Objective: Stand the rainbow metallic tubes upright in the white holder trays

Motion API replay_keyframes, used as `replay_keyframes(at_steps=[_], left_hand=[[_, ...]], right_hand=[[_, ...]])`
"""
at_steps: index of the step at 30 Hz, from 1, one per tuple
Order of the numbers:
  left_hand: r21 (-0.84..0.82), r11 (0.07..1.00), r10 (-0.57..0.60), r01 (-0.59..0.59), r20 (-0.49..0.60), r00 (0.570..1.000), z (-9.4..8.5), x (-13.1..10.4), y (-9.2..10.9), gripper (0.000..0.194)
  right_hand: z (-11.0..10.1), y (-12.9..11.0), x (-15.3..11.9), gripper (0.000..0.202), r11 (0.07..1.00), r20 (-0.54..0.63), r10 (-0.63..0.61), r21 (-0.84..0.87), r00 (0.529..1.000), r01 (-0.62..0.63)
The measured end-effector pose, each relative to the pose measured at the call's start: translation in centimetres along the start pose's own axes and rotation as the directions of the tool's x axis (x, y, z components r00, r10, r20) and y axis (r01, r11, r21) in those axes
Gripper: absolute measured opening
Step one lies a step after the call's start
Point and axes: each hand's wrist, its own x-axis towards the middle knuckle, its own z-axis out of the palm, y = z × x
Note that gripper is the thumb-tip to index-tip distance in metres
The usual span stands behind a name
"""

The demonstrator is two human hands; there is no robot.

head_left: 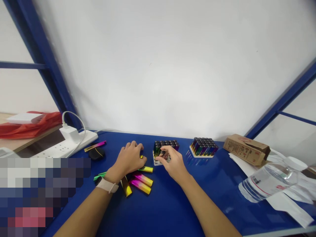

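Shiny metallic-coloured tubes with black tops stand in rows in a white rack [158,162] near the middle of the blue table. My right hand [172,161] is at this rack, thumb and fingertips pinched round a black-topped tube [162,153] at its front part. Left of the rack, my left hand [132,157] is bent over a loose pile, its fingers curled toward a yellow piece; what they hold, if anything, is hidden. Pink and yellow tubes [142,184], a gold tube [126,187] and green ones [100,175] lie below and beside that hand.
A second filled rack [202,147] stands right of the first. Farther right are a cardboard box [247,149], a clear bottle [269,181] lying tilted and white paper [290,207]. At left, a power strip [58,148] lies near a black pouch [96,153] and a pink-gold tube [95,146].
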Motion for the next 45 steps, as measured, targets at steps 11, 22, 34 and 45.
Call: replay_keyframes(at_steps=[11,22,34,45], left_hand=[[0.045,0.998,-0.046,0.044,0.056,0.997,-0.6,-0.1,-0.3,0.038],[-0.04,0.999,-0.031,0.036,0.126,0.992,-0.8,0.3,-1.4,0.028],[-0.073,0.997,-0.018,0.027,0.124,0.992,-0.9,0.6,-1.6,0.022],[-0.888,0.459,-0.436,-0.022,-0.247,0.865,-1.8,1.7,-0.4,0.035]], right_hand=[[0.1,0.1,-0.1,0.027,1.0,0.006,-0.017,-0.008,1.0,0.017],[-0.5,0.1,0.1,0.021,0.985,0.014,-0.159,-0.07,0.987,0.16],[-0.7,-0.9,-0.2,0.029,0.977,0.014,-0.152,-0.149,0.988,0.152],[-0.6,-1.9,-0.4,0.018,0.982,-0.055,-0.172,-0.086,0.984,0.167]])
